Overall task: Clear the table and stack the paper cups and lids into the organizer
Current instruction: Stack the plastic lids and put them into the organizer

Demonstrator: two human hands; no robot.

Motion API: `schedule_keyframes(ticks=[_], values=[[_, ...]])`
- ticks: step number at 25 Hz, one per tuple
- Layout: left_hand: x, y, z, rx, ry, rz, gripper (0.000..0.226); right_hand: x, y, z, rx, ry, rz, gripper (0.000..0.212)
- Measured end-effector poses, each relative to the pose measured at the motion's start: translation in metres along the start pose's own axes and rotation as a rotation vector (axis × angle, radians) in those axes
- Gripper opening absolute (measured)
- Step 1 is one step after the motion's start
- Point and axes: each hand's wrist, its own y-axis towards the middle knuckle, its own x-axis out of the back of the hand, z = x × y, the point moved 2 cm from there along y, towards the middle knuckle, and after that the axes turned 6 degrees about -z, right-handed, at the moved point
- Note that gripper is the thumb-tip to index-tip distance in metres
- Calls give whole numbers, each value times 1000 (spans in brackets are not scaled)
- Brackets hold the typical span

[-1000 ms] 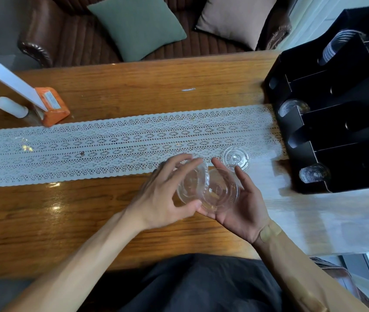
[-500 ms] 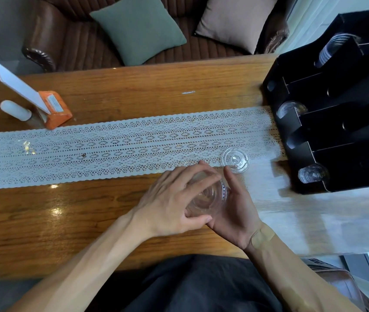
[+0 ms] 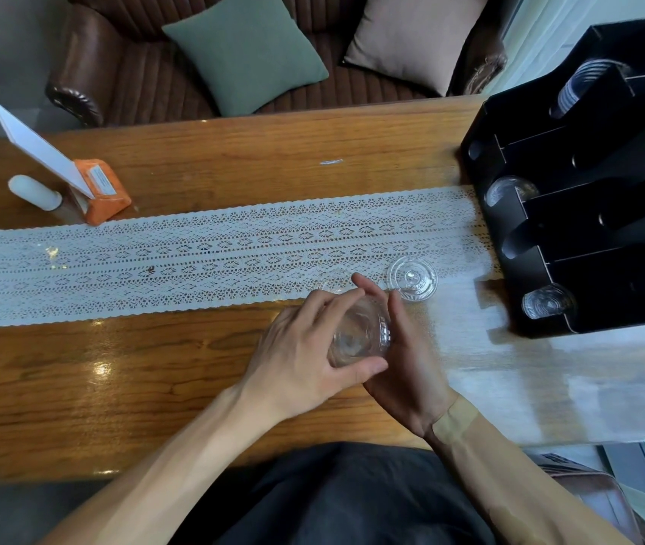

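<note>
A small stack of clear plastic lids [image 3: 360, 333] sits between both hands, just above the wooden table. My left hand [image 3: 305, 356] grips the stack from the left, thumb underneath and fingers curled over its top. My right hand [image 3: 407, 359] cups it from the right, fingers upright against the rim. One more clear lid [image 3: 412, 278] lies flat on the lace runner [image 3: 195, 253], just beyond my right fingertips. The black organizer [image 3: 588, 214] stands at the right with clear lids showing in its slots [image 3: 547, 302].
An orange holder [image 3: 102, 190] with a white card and a white cylinder [image 3: 33, 190] stand at the far left. A brown sofa with a green cushion [image 3: 250, 53] and a beige one lies beyond the table's far edge.
The two lids that my hands held apart have come together into one stack. Both hands closed in around it and shifted slightly away from me.
</note>
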Motion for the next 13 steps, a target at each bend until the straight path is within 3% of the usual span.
schedule_keyframes(ticks=[6,13], values=[[-1,-3,-4,56,-117,-13,81,4,-3,1,38,-102,20,49],[5,0,-4,-260,3,55,84,13,0,7,-186,97,50,53]])
